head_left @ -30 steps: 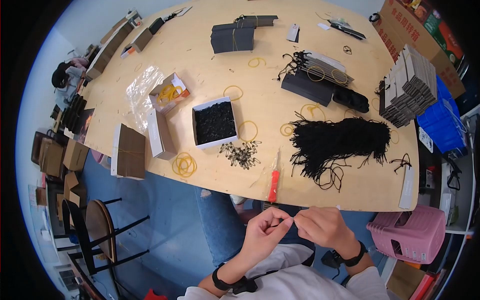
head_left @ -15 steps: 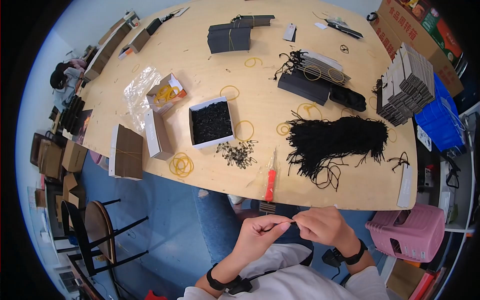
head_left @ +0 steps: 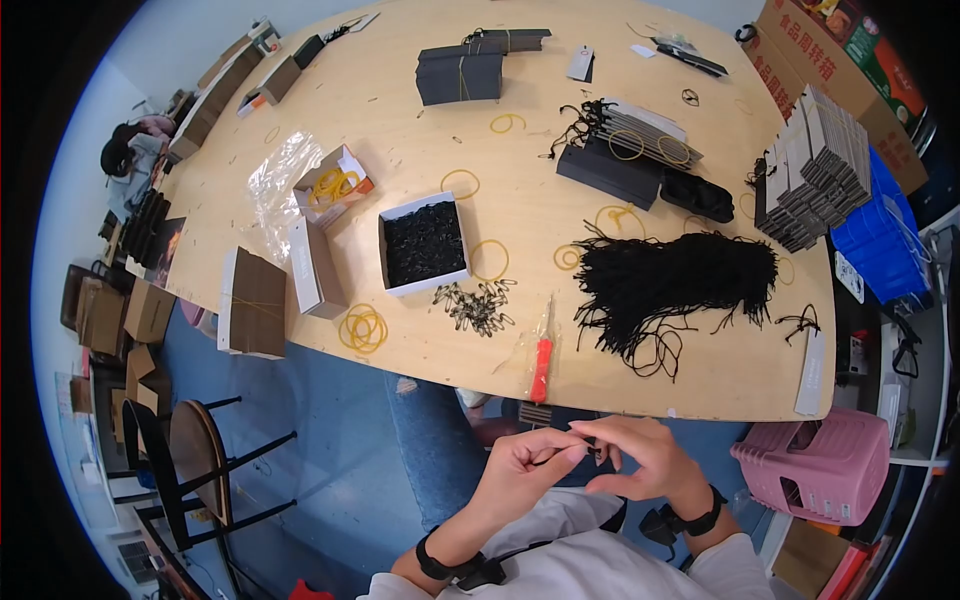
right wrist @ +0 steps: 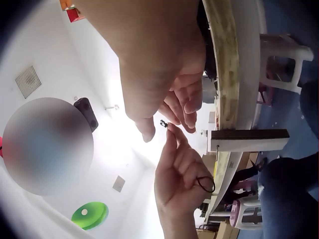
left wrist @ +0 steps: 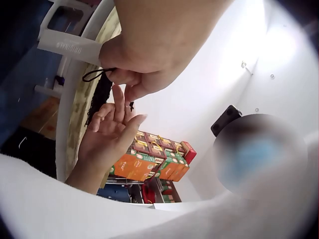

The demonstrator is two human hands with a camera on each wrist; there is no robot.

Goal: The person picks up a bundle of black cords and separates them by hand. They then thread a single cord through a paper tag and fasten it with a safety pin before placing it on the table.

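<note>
My left hand (head_left: pixel 520 475) pinches a thin black cord between thumb and forefinger, in front of my lap below the table's near edge. A small dark knot (right wrist: pixel 163 123) of the cord stands out past the left fingertips in the right wrist view, while a loop hangs at the other side of the palm. Facing it, my right hand (head_left: pixel 645 455) has its fingers extended and its thumb spread away, its fingertips close to the knot. A heap of similar black cords (head_left: pixel 680 280) lies on the table beyond the right hand.
On the table (head_left: pixel 360 250) are a pile of small pins (head_left: pixel 475 305), a white box (head_left: pixel 461 235) of small black pieces, and a red-handled tool (head_left: pixel 542 370). Rubber bands (head_left: pixel 363 328) and card stacks (head_left: pixel 255 305) lie about. A pink crate (head_left: pixel 815 465) stands at right.
My right hand has let go: its fingers, earlier curled and touching the left fingertips, are now extended with the thumb apart. The left hand keeps its pinch on the cord.
</note>
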